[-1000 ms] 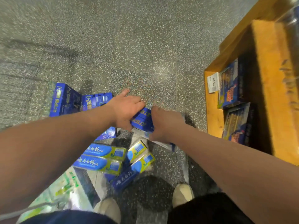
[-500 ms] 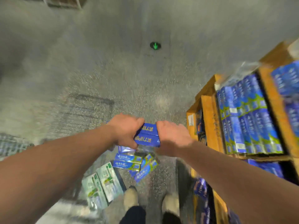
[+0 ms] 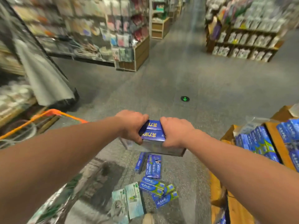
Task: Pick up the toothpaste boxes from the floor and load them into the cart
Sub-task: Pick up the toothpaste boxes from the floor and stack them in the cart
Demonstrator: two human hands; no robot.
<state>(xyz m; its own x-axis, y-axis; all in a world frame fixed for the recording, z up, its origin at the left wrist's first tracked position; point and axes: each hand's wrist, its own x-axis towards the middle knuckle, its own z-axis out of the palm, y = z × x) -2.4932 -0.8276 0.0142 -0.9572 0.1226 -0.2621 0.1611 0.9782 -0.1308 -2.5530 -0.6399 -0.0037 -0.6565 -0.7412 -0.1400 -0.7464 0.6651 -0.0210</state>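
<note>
A stack of dark blue toothpaste boxes [image 3: 152, 135] with yellow lettering is held at waist height between both hands. My left hand [image 3: 131, 125] grips its left end and my right hand [image 3: 175, 132] grips its right end. Below, on the grey floor, lie several more toothpaste boxes: two dark blue ones [image 3: 152, 166], a cluster of blue-and-green ones [image 3: 159, 190], and pale green ones [image 3: 129, 199]. The cart [image 3: 53, 113], with an orange rim and wire sides, stands to my left, partly hidden behind my left arm.
A wooden shelf [image 3: 275, 143] stocked with blue toothpaste boxes stands close on the right. A green arrow sticker [image 3: 185, 98] marks the floor ahead. Store shelving [image 3: 129, 50] lines the aisle at the back left and right. My shoe tip [image 3: 148, 219] shows at the bottom.
Both hands have lifted the dark blue boxes off the floor pile to waist height. My view has risen from the floor to the aisle, and the cart has come into view at the left.
</note>
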